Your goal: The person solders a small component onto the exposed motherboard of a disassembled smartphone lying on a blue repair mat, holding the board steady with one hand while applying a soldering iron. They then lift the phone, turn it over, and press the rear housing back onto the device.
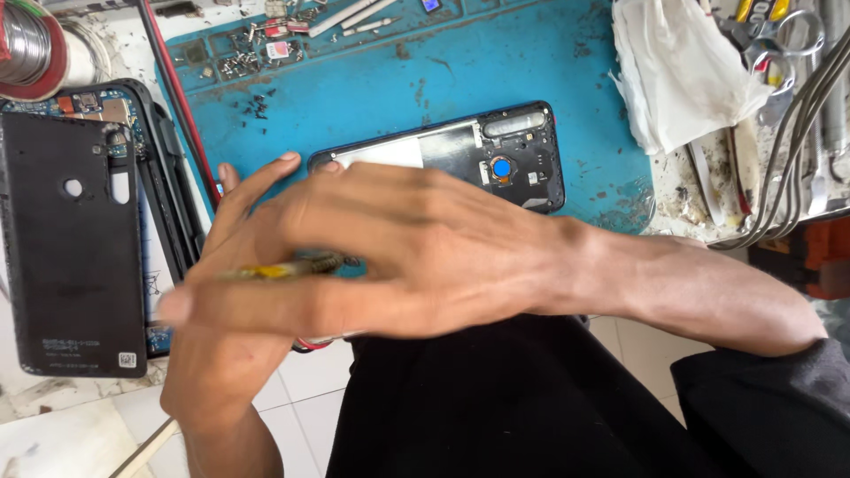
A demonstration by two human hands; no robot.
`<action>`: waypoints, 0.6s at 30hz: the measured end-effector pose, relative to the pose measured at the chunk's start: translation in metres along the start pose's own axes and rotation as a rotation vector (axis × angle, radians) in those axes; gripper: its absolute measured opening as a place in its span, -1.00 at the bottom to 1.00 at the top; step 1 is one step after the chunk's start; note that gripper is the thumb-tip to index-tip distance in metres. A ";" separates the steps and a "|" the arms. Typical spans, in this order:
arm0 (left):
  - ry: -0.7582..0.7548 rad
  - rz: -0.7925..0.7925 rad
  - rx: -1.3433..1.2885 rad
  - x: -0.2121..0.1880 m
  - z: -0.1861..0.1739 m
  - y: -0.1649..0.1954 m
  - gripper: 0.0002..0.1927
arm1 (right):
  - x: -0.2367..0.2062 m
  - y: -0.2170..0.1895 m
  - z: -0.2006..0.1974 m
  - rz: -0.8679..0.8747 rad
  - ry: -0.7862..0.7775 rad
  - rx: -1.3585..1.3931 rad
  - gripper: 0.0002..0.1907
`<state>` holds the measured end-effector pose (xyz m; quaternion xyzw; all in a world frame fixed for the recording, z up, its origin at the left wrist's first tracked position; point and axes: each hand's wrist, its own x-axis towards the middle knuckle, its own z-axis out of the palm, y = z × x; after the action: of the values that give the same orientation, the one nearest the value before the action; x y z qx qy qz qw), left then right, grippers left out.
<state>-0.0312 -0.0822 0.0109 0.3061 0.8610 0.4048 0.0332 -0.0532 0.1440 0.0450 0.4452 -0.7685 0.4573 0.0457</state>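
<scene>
My right hand (425,257) reaches in from the right, fingers stretched left, and pinches a thin tool with a yellow grip (283,267), which is blurred. It lies over the left end of an opened dark phone (522,150) on a blue work mat (398,80). The phone's inner plate and a blue round part are exposed. My left hand (212,381) comes up from below left, mostly covered by the right hand. One of its fingertips is at the phone's near corner. I cannot tell what it holds.
A black phone back cover (71,257) lies on another opened phone's frame (97,106) at the left. Several loose screws (239,62) lie at the mat's top. A solder spool (27,44), a red cable (177,97), a white cloth (682,71) and metal tools (779,35) surround it.
</scene>
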 end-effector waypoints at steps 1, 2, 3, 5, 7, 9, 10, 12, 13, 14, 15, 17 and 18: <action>0.002 0.015 0.010 0.000 0.000 0.001 -0.55 | 0.005 -0.005 -0.002 0.121 -0.023 0.099 -0.66; 0.007 0.030 0.018 0.001 0.001 0.002 -0.49 | 0.007 -0.011 -0.007 0.199 0.009 0.067 -0.62; 0.015 0.000 0.047 0.003 0.003 0.003 -0.44 | 0.006 -0.017 -0.016 0.278 0.038 0.035 -0.58; 0.038 -0.060 0.105 0.007 0.005 0.006 -0.31 | -0.006 -0.026 -0.039 0.432 0.090 -0.028 -0.50; 0.039 -0.073 0.130 0.013 0.009 0.010 -0.26 | -0.032 -0.023 -0.063 0.508 0.060 -0.335 -0.48; 0.033 -0.055 0.188 0.020 0.013 0.016 -0.23 | -0.070 0.000 -0.086 0.403 0.024 -0.627 -0.46; 0.024 -0.031 0.234 0.024 0.016 0.018 -0.25 | -0.091 0.014 -0.089 0.369 0.042 -0.636 -0.44; -0.013 -0.003 0.273 0.033 0.022 0.023 -0.25 | -0.130 0.037 -0.095 0.363 0.076 -0.646 -0.45; -0.040 0.003 0.270 0.038 0.025 0.025 -0.24 | -0.146 0.045 -0.096 0.383 0.094 -0.646 -0.46; -0.067 0.010 0.267 0.043 0.028 0.026 -0.23 | -0.157 0.051 -0.096 0.404 0.113 -0.645 -0.48; -0.082 0.022 0.286 0.047 0.032 0.028 -0.21 | -0.165 0.053 -0.094 0.420 0.133 -0.639 -0.48; -0.120 0.048 0.327 0.054 0.037 0.032 -0.17 | -0.168 0.053 -0.090 0.517 0.182 -0.655 -0.50; -0.137 0.039 0.329 0.056 0.037 0.034 -0.17 | -0.165 0.051 -0.088 0.598 0.212 -0.677 -0.53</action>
<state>-0.0485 -0.0092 0.0211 0.3507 0.9053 0.2374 0.0334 -0.0205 0.3251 -0.0165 0.1147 -0.9603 0.2169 0.1327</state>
